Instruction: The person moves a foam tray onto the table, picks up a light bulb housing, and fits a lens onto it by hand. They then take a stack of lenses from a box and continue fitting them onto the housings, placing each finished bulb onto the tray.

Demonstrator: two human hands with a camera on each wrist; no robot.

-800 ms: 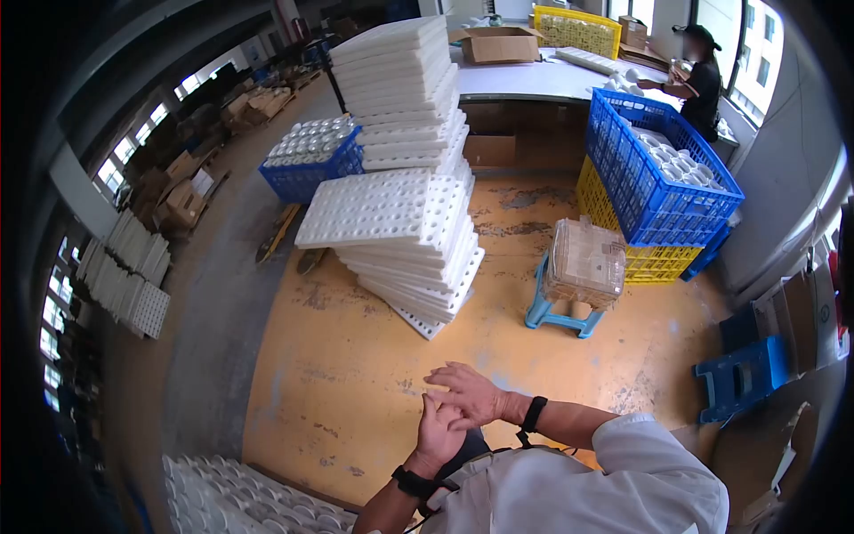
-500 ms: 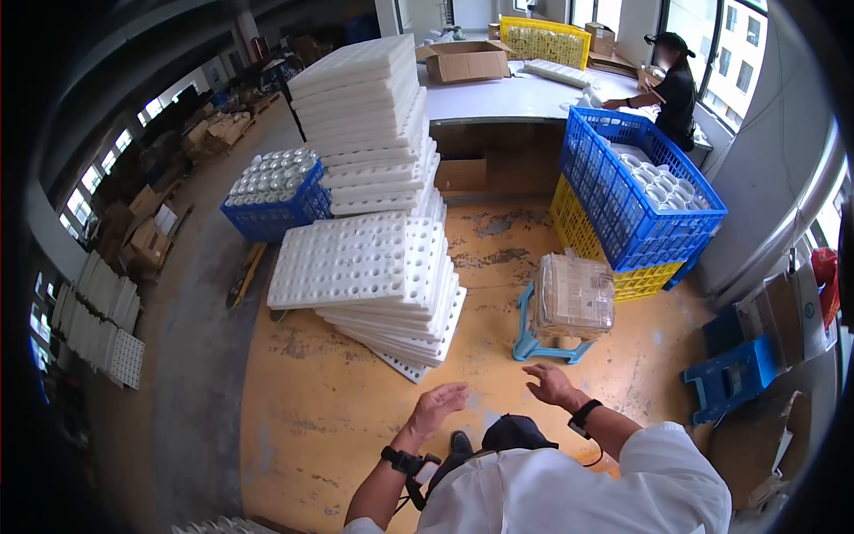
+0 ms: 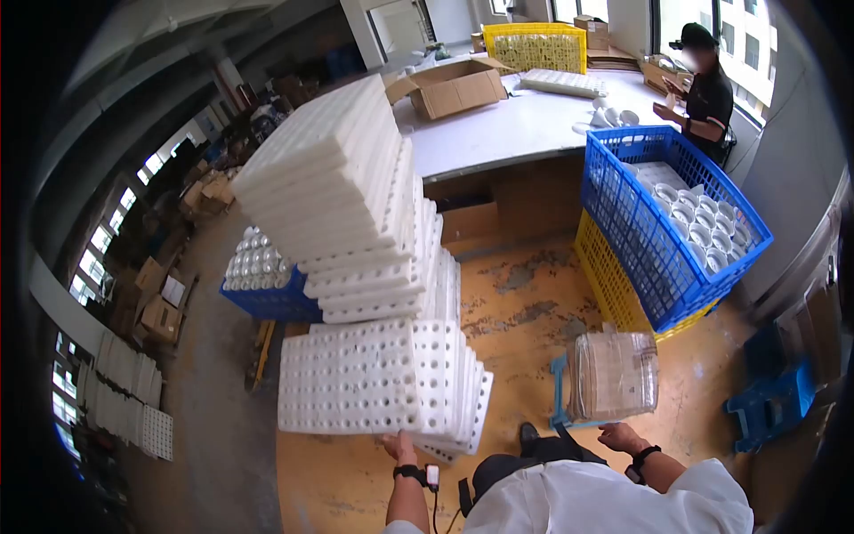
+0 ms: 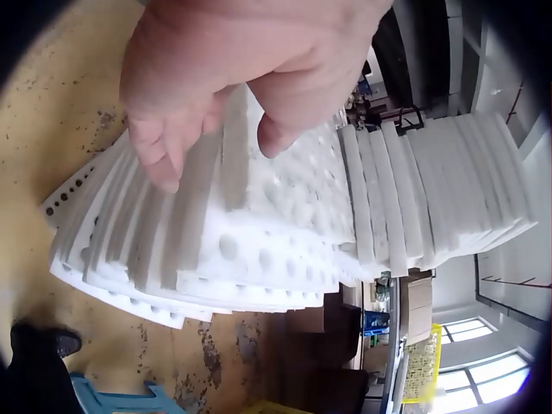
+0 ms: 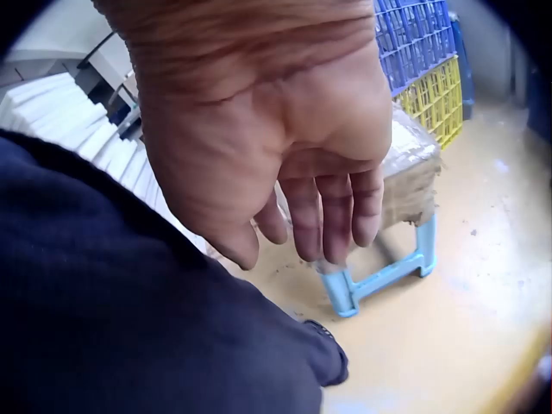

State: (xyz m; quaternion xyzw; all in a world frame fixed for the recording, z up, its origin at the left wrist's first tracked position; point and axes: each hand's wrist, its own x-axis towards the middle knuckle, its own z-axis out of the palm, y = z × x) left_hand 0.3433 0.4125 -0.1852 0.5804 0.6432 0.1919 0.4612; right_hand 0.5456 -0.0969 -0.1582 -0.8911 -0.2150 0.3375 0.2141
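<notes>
A tall stack of white foam boards with round holes (image 3: 347, 378) stands at centre-left in the head view. At the lower edge of its front boards is my left hand (image 3: 400, 448). In the left wrist view that hand (image 4: 250, 69) has its thumb over the holed face of a board (image 4: 285, 194) and its fingers beside the board edges; whether they touch cannot be told. My right hand (image 3: 623, 438) is near a taped carton (image 3: 614, 376) on a light blue stool (image 3: 559, 392). In the right wrist view this hand (image 5: 267, 129) hangs empty, fingers loosely bent.
A blue crate of white cups (image 3: 658, 258) rests on a yellow crate (image 3: 609, 271) at the right. Behind are a white table (image 3: 534, 120) with an open carton (image 3: 458, 92), and a person in black. Another blue crate (image 3: 280, 303) stands left of the stack; a blue stool (image 3: 772, 409) is at far right.
My hands have moved apart from each other. The left has reached the lower edge of the boards, the right is beside the carton. The stack and carton now appear nearer.
</notes>
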